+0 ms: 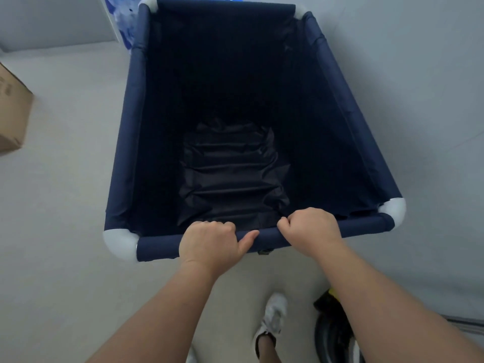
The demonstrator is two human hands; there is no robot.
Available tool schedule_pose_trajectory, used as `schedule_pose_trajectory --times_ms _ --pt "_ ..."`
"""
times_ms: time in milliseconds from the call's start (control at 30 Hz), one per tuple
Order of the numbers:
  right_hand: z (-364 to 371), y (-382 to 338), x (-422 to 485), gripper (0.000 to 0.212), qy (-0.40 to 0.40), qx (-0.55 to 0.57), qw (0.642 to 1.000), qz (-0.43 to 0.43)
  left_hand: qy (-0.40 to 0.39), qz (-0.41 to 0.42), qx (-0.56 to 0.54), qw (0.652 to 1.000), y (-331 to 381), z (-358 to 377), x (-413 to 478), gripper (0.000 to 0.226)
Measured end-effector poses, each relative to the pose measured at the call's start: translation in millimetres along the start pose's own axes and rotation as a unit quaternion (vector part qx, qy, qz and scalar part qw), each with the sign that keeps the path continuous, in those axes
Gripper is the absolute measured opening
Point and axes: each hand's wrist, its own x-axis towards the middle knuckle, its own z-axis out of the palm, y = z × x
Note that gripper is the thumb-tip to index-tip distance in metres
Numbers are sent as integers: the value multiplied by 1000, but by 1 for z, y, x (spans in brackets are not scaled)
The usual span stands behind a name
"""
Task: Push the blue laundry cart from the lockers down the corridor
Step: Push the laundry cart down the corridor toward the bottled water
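Note:
The blue laundry cart [136, 119] fills the middle of the view, seen from above: dark navy fabric over a tube frame with white corner joints. Its inside is dark and holds nothing but wrinkled lining. My left hand [209, 243] is closed around the near rail, thumb lying along the tube. My right hand [311, 230] grips the same rail just to the right. Both forearms reach forward from the bottom of the frame.
A cardboard box [11, 111] stands on the pale floor at the left edge. A grey wall [406, 74] runs close along the cart's right side. Something blue and white [123, 19] stands past the cart's far left corner. My white shoe [272, 318] and a dark object [332, 328] are below.

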Motion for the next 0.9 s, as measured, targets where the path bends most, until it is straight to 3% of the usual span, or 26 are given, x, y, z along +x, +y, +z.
schedule_pose_trajectory --times_ms 400,900 --pt "-34 90 116 44 -9 -11 998 -60 21 -43 23 999 60 3 120 66" --pt "-61 142 187 36 -58 -68 991 -98 45 -68 5 997 102 6 190 65"
